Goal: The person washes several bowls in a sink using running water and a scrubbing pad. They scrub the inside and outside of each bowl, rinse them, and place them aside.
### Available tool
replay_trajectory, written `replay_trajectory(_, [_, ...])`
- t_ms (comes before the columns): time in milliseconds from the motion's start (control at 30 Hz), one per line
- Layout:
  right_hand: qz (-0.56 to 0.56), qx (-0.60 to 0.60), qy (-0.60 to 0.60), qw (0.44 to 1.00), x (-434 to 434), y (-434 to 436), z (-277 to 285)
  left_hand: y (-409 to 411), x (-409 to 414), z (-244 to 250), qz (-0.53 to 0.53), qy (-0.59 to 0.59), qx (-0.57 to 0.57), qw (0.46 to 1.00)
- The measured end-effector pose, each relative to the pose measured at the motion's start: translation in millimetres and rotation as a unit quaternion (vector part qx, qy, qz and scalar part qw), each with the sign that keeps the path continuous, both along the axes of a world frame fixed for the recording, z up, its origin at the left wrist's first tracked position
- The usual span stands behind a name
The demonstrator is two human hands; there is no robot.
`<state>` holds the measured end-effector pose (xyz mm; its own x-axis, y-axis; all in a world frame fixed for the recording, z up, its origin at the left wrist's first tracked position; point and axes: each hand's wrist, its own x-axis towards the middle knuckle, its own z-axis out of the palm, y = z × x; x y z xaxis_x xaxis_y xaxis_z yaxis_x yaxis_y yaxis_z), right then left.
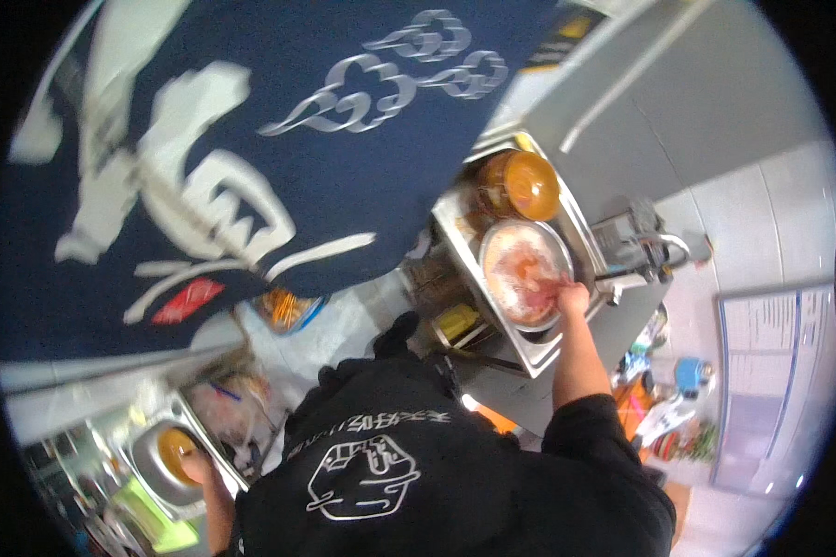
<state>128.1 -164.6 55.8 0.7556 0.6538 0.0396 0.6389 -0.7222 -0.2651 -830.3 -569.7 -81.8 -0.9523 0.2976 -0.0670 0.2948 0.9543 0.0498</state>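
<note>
A round metal bowl (527, 275) with pale liquid and pinkish-red, blurred contents sits in a steel sink (538, 358). My right hand (572, 298) reaches over its near rim, its fingers blurred against the reddish contents; what they hold cannot be told. Beside this bowl, farther along the sink, stand amber-orange bowls (531, 186). Off to the lower left, my left hand (197, 466) grips the edge of an orange bowl (174, 449), which is inside a steel basin (155, 465).
A dark blue cloth curtain (390, 188) with white designs hangs across the upper left. A faucet (620, 284) stands beside the sink. A bright green board or cloth (155, 519) lies by the left basin. A container of orange strips (286, 310) is below the curtain.
</note>
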Motion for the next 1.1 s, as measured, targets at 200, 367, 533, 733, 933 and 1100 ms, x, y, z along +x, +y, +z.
replay_trajectory(200, [-0.044,0.202,0.225,0.952,51,-14,-101,273,249,129,-0.304,-0.366,0.134,0.869])
replay_trajectory(367, [0.007,0.097,0.355,0.930,3,1,-108,443,473,210,-0.559,-0.429,0.124,0.699])
replay_trajectory(533, [0.132,-0.003,0.110,0.985,-29,-16,-146,584,641,218,-0.738,-0.315,0.145,0.579])
replay_trajectory(733, [0.099,-0.127,0.238,0.958,-26,-2,-154,688,779,223,-0.807,-0.173,0.132,0.549])
replay_trajectory(933, [0.025,-0.053,0.369,0.928,-19,1,-90,739,827,193,-0.835,-0.026,0.064,0.546])
replay_trajectory(1100, [-0.031,0.025,0.495,0.868,-10,-11,-104,763,840,176,-0.848,0.007,0.058,0.527])
